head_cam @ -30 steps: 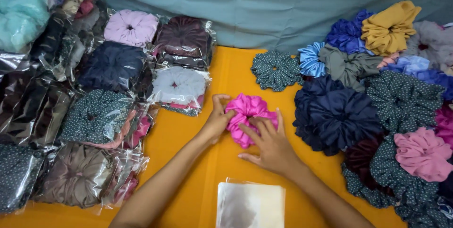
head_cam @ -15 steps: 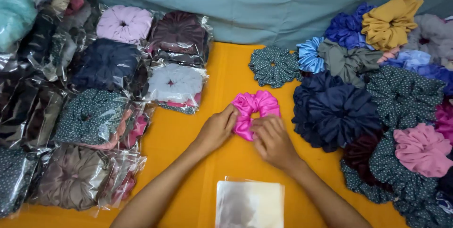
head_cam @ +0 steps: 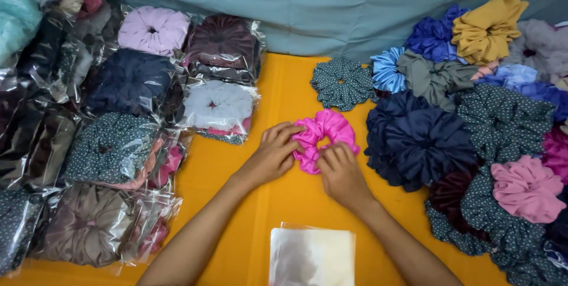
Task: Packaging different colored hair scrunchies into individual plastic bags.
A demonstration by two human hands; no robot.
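Observation:
A bright pink scrunchie point(head_cam: 329, 132) lies on the orange table surface point(head_cam: 284, 108) near the middle. My left hand point(head_cam: 273, 154) pinches its left edge with the fingertips. My right hand point(head_cam: 341, 173) presses and grips its lower edge, fingers curled on the fabric. A stack of clear plastic bags point(head_cam: 312, 256) lies just below my hands at the front.
Several bagged scrunchies point(head_cam: 219, 103) are piled at the left. Loose scrunchies fill the right side, among them a navy one point(head_cam: 417, 138), a dotted green one point(head_cam: 342, 83), a mustard one point(head_cam: 488, 25) and a pink one point(head_cam: 526, 188). A teal cloth point(head_cam: 331, 7) hangs behind.
Both hands have slid down from the sides of the pink scrunchie to its lower edge, and the scrunchie now lies more spread and flat, its centre hole showing.

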